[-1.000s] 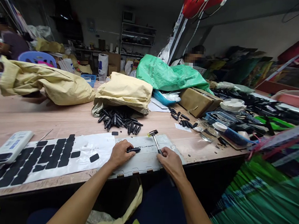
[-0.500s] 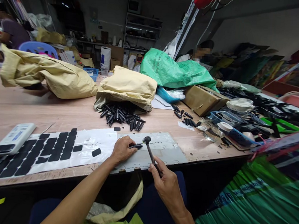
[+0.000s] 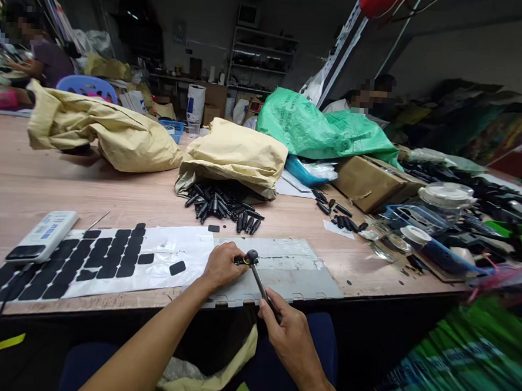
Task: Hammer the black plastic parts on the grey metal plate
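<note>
Mid-frame OK: table (image 3: pixel 128 196) mod. bright, soft light apparently from overhead, source out of frame. White sheet (image 3: pixel 156 279), lower L, brightest, approx. washed out. Soft shadow under yellow bag (image 3: pixel 103 133), L side. Thin glint along hammer (image 3: pixel 260 283) shaft; small highlights on clear jar (image 3: pixel 446 198), R. Background v. dim, esp. rack (image 3: pixel 262 47), top ctr.: detail murky. Area below table edge near-black. Left hand (image 3: pixel 223 267) & right hand (image 3: pixel 286 324) fairly sharp. Wide-angle stretch toward edges; green sack (image 3: pixel 445 360), lower R, smeared/blurry. Pixelation over faces, upper L & upper R.
</note>
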Tool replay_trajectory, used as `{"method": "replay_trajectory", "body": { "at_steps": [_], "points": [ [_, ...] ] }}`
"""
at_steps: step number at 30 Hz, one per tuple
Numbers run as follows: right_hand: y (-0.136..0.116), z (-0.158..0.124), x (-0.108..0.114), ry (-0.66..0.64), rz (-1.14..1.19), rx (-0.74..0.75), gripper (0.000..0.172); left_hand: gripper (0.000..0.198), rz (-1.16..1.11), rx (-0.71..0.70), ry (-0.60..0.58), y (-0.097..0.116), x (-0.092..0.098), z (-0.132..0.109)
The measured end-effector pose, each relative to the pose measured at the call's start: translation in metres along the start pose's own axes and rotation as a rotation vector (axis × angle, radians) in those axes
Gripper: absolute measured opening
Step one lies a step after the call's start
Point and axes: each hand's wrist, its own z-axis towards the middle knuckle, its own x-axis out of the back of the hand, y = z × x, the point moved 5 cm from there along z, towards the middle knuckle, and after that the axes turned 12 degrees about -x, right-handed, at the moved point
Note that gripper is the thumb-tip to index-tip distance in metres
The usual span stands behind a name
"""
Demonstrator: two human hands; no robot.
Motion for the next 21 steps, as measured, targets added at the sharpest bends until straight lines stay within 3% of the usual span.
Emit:
{"method": "replay_trajectory", "body": {
  "at_steps": [3, 9, 12, 15, 18, 21],
  "points": [
    [0.001, 0.016, 0.016, 0.097, -0.063, -0.029, 0.040, 0.013, 0.002, 0.009, -0.001, 0.000, 0.000, 0.000],
    [0.012, 0.086, 0.062, 0.348, -0.551, -0.186, 0.032, 0.014, 0.039, 0.001, 0.006, 0.003, 0.000, 0.000],
    [0.016, 0.113, 0.066, 0.324, -0.743, -0.267, 0.031, 0.014, 0.043, -0.006, -0.002, 0.001, 0.000, 0.001],
    [0.016, 0.121, 0.055, 0.349, -0.856, -0.263, 0.031, 0.012, 0.047, -0.036, 0.006, 0.002, 0.002, 0.002],
    [0.015, 0.117, 0.044, 0.492, -0.910, -0.207, 0.034, 0.015, 0.041, -0.199, 0.069, 0.019, 0.005, -0.006],
    [0.019, 0.113, 0.040, 0.597, -0.871, -0.174, 0.033, 0.020, 0.007, -0.497, 0.086, 0.053, 0.000, -0.039]
  ]
}}
